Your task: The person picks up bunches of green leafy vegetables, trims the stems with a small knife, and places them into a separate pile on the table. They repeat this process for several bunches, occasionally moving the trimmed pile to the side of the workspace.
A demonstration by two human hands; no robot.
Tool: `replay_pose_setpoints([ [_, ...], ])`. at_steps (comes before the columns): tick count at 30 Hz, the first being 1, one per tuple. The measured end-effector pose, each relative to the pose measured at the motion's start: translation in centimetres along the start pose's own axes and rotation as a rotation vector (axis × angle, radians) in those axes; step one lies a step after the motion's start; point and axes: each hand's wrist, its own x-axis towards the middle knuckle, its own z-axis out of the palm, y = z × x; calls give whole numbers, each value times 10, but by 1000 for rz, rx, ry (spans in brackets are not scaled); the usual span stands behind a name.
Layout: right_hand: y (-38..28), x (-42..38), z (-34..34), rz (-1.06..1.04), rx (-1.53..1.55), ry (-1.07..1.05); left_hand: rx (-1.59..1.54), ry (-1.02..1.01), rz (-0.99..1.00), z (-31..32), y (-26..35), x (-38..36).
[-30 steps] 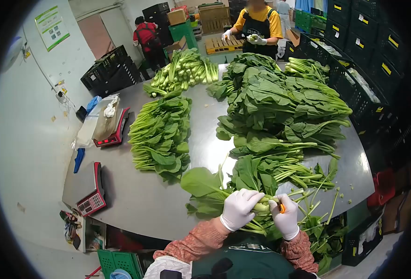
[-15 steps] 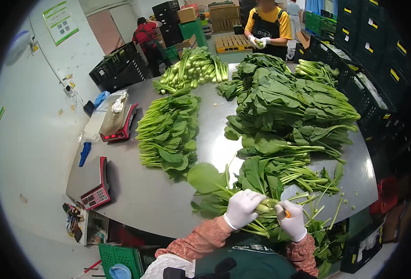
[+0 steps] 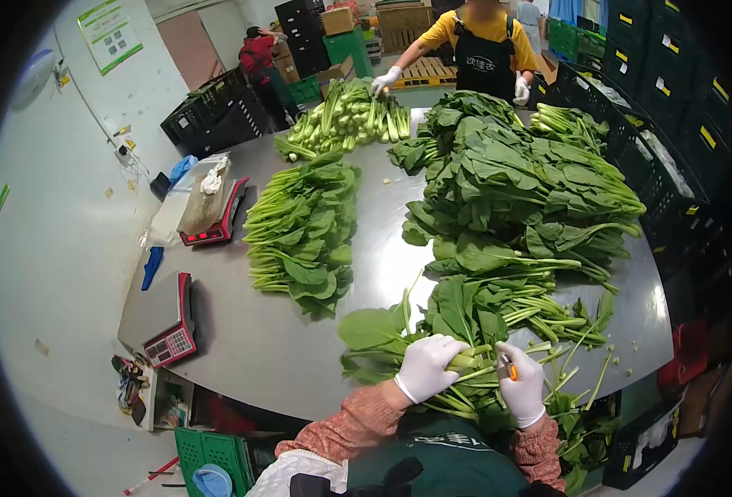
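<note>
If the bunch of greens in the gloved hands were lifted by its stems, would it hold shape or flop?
The bunch of greens would probably droop: its broad leaves already splay flat on the steel table. The stems gripped by the left hand look firmer. Likely light.

Bunch of leafy greens, pale stems gathered at the grip, broad leaves fanning away, lying flat

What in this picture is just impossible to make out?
Head view:
- Small orange tool: mostly buried in the right hand; its shape is unclear.
- Stem ends of the bunch of greens: covered by the left hand.
- Wall poster: print too small.
</note>
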Motion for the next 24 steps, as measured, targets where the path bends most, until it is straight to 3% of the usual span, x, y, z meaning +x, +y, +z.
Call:
replay_pose_setpoints([
  [15, 8, -1, 20, 249, 90, -170, -44, -37, 29, 5, 2, -3],
  [19, 61, -11, 41, 132, -34, -92, -197, -29, 37, 4, 2, -4],
  [21, 67, -14, 38, 376, 196, -130, -251, -8, 53, -6, 8, 2],
  [24, 38, -10, 26, 319, 292, -56, -292, -52, -35, -5, 4, -3],
])
